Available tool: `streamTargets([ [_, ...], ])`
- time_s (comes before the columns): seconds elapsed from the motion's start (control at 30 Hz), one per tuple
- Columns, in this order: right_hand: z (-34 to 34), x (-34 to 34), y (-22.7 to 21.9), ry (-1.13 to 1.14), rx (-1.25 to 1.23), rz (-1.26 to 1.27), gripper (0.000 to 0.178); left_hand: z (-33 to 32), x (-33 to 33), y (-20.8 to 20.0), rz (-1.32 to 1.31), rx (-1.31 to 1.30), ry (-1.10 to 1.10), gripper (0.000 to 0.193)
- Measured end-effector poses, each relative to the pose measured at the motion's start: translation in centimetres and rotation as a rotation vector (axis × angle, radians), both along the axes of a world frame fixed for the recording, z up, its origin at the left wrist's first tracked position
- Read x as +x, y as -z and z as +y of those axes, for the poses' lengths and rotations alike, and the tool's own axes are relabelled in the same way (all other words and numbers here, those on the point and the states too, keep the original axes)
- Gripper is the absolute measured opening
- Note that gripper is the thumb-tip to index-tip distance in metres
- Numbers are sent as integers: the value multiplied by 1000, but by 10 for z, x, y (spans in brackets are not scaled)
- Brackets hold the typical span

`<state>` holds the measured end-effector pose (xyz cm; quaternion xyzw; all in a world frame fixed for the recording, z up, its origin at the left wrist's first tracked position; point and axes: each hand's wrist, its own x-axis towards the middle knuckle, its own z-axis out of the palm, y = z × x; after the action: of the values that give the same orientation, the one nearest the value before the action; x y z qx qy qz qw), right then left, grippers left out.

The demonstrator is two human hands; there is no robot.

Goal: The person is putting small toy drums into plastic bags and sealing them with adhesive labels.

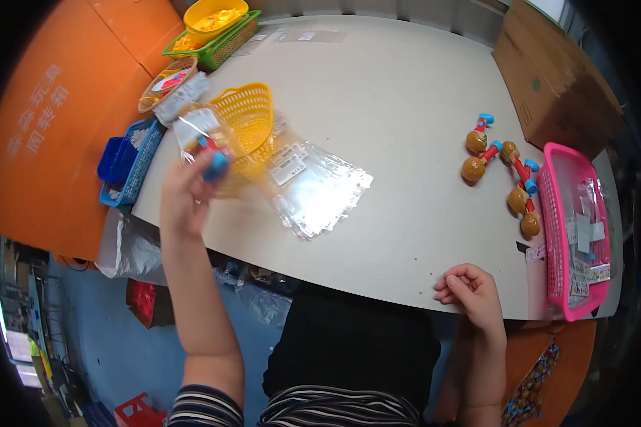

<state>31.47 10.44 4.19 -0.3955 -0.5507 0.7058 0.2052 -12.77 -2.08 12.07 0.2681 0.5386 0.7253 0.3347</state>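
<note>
My left hand (186,191) is raised over the left side of the table, closed on a small red and blue toy (215,166) blurred by motion. Clear plastic, apparently a bag (201,127), shows just beyond the fingers; whether they grip it too I cannot tell. Behind it stands a yellow plastic basket (253,110). Beside the basket lies a fanned stack of clear plastic bags (324,192) with white labels. My right hand (473,290) hovers at the table's front edge, fingers curled in against the thumb, with nothing visible in them.
Several toys with brown balls (473,169) and red-blue handles lie at the right. Next to them are a pink basket (554,235) of packaged items and a cardboard box (555,78). On the left stand a blue basket (144,167), a wicker basket (149,99) and a green basket (235,44).
</note>
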Motion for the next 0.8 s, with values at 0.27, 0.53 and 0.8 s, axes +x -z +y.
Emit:
streamTargets([
  [0.27,-7,-4,13,78,6,21,10,-56,-50,10,-98,51,7,56],
  [0.53,-12,-7,8,98,115,6,8,-262,-26,204,-394,27,-395,43],
  [0.8,-10,-8,20,146,105,-22,9,-195,-59,396,-611,-183,-518,26],
])
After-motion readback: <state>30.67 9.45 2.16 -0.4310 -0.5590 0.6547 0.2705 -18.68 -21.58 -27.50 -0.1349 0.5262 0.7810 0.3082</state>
